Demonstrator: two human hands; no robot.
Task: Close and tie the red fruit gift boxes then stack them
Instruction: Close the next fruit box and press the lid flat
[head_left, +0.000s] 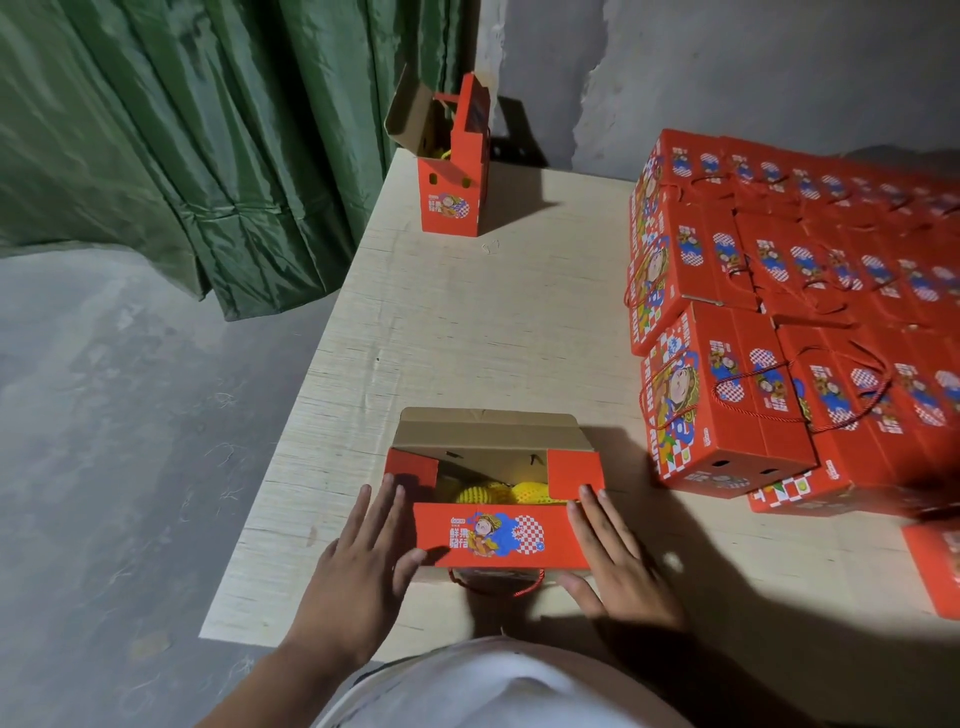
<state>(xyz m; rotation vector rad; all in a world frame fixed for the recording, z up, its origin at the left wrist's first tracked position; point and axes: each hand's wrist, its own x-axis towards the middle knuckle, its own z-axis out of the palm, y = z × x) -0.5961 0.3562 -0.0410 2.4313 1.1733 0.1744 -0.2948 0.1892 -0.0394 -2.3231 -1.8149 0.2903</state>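
A green curtain hangs across the upper left of the frame above a grey concrete floor. At lower centre, a person in a white shirt stands at a pale wooden table with an open red gift box just in front of them. The left hand lies flat against the box's left end, fingers straight and together, thumb touching the front flap; it grips nothing. The printed front flap is folded inward, two small red side flaps are turned in, and the plain cardboard back flap stands up; yellow foam-netted fruit shows inside. A red cord handle hangs below the box's near edge. The right hand mirrors the left, fingers extended against the right end, thumb spread near the front corner. At upper centre, a second open box stands at the table's far edge. To the right, closed red boxes with cord handles lie stacked in rows.
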